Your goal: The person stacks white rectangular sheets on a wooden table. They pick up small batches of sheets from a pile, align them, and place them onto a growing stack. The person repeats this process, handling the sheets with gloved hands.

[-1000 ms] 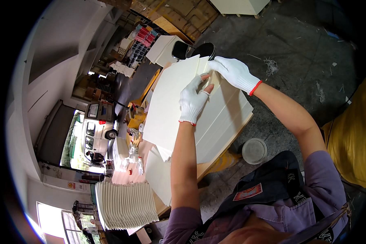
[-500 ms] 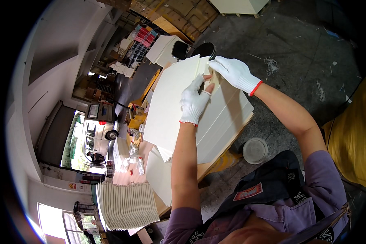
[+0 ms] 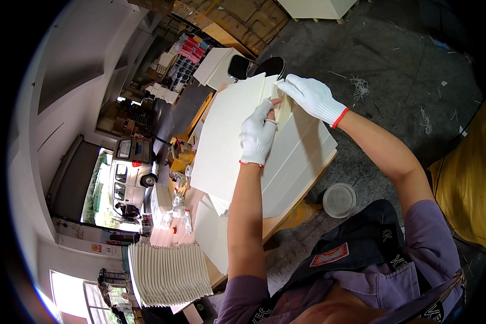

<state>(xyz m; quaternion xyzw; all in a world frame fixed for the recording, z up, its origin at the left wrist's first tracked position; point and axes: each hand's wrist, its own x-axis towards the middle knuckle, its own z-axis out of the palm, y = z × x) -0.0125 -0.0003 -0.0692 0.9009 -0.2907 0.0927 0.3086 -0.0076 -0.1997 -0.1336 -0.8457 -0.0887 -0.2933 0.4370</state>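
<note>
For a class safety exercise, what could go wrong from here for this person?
The glove on the left hand leaves the thumb tip bare beside the white sheets, so an edge might cut it.

Those sheets overlap unevenly, so the upper ones could slide.

Loose pale strips on the dark floor might trip someone.

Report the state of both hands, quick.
Left hand: fingers partly bent at the white sheets; cannot tell whether it pinches one.
Right hand: fingers together at the sheets' far end; grip cannot be told.
</note>
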